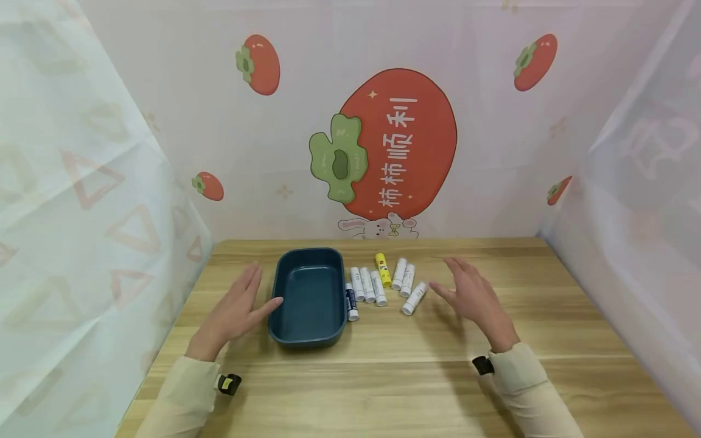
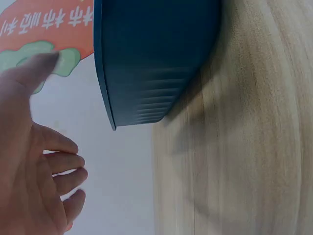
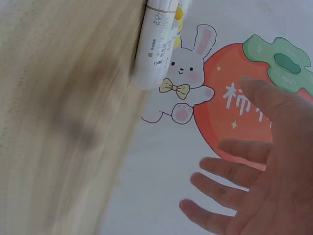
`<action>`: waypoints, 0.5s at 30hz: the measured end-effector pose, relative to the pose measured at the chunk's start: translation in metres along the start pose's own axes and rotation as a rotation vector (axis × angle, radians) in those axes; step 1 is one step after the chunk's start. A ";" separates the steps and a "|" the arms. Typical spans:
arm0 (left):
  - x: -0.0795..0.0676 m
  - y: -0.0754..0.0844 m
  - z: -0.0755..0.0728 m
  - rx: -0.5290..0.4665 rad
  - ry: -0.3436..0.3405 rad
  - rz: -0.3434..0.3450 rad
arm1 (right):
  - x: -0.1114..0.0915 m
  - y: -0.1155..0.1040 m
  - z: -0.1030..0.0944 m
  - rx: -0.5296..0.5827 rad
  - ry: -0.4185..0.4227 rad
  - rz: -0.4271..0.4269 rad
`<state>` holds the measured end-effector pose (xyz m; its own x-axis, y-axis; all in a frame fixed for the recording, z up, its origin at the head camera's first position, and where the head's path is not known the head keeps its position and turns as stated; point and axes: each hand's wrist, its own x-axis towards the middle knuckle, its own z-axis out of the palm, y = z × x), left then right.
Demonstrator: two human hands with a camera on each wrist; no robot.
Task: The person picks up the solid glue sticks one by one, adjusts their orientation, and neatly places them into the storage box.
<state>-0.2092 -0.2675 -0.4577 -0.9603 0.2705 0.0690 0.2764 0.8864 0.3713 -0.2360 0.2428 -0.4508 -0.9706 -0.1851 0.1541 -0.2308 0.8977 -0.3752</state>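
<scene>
A dark blue rectangular tray [image 1: 309, 337] stands left of centre on the table. My left hand [image 1: 235, 313] hovers at its left side, fingers extended, the thumb overlapping the rim in the head view; the left wrist view shows the palm holding nothing beside the tray wall [image 2: 146, 73]. On the right, my right hand [image 1: 473, 295] is spread and holds nothing, its thumb close to a white glue stick [image 1: 415, 298]. That stick's printed side [image 3: 155, 49] shows in the right wrist view. Several more white glue sticks [image 1: 378, 288], a yellow one [image 1: 383, 270] and a navy one [image 1: 352, 302] lie by the tray.
The wooden table [image 1: 383, 389] meets a white printed backdrop [image 1: 493, 152] at its far edge, and white sheets hang along the left [image 1: 109, 182] and right [image 1: 641, 201] sides. Each wrist wears a small black camera mount.
</scene>
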 end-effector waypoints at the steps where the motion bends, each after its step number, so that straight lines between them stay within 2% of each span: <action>1: 0.001 0.000 0.000 -0.009 -0.005 0.007 | 0.001 -0.002 -0.001 0.012 -0.002 -0.006; 7: 0.006 0.003 0.003 -0.025 -0.023 0.047 | 0.011 -0.007 -0.003 0.089 -0.019 -0.012; 15: 0.003 0.011 0.016 -0.024 -0.032 0.085 | 0.018 -0.008 0.014 0.136 -0.100 0.096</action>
<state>-0.2086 -0.2506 -0.4685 -0.9314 0.3569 0.0716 0.3556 0.8504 0.3878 -0.2526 0.2265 -0.4582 -0.9891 -0.1458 0.0227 -0.1372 0.8523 -0.5048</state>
